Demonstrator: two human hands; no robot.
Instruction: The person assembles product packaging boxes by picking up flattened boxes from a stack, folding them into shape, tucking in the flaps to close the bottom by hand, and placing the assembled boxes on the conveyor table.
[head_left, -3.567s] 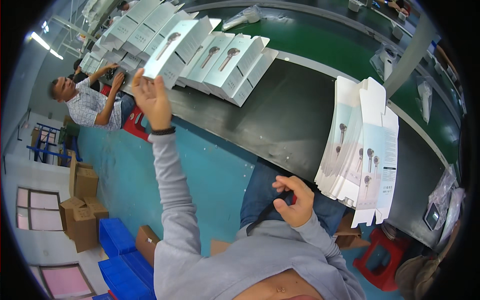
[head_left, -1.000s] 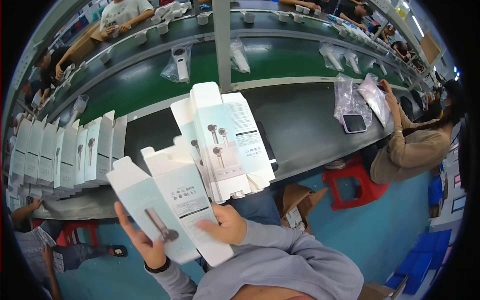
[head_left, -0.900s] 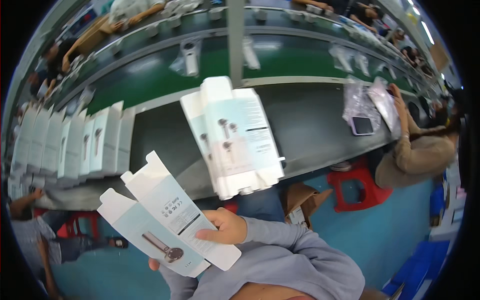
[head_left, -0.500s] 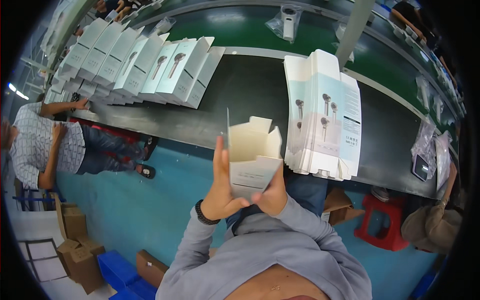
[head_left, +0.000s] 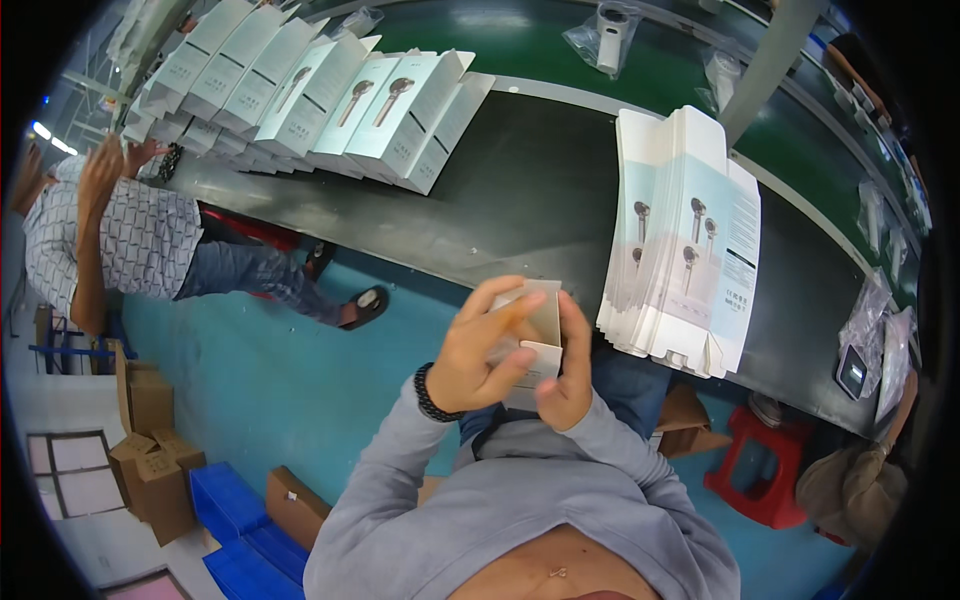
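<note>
In front of my body I hold a small pale folding carton [head_left: 543, 362] with its end toward me and its flaps partly bent in. My left hand [head_left: 470, 352] grips its left side, with fingers reaching over the end onto the flaps. My right hand [head_left: 572, 380] is wrapped round the right side, thumb low on the near face. A stack of flattened cartons [head_left: 690, 240], printed with pictures of a handheld device, lies on the black worktop to the right. My fingers hide part of the carton's end.
Rows of made-up cartons [head_left: 390, 110] stand at the left of the black worktop [head_left: 540, 160]. Beyond is a green conveyor [head_left: 480, 40] with a bagged white device [head_left: 610, 40]. A person [head_left: 120, 230] sits at left; a red stool [head_left: 755, 465] is at right.
The carton's standing flaps have been bent inward, and my left fingers have come over its end. My view has shifted, and the person at left has raised their hands.
</note>
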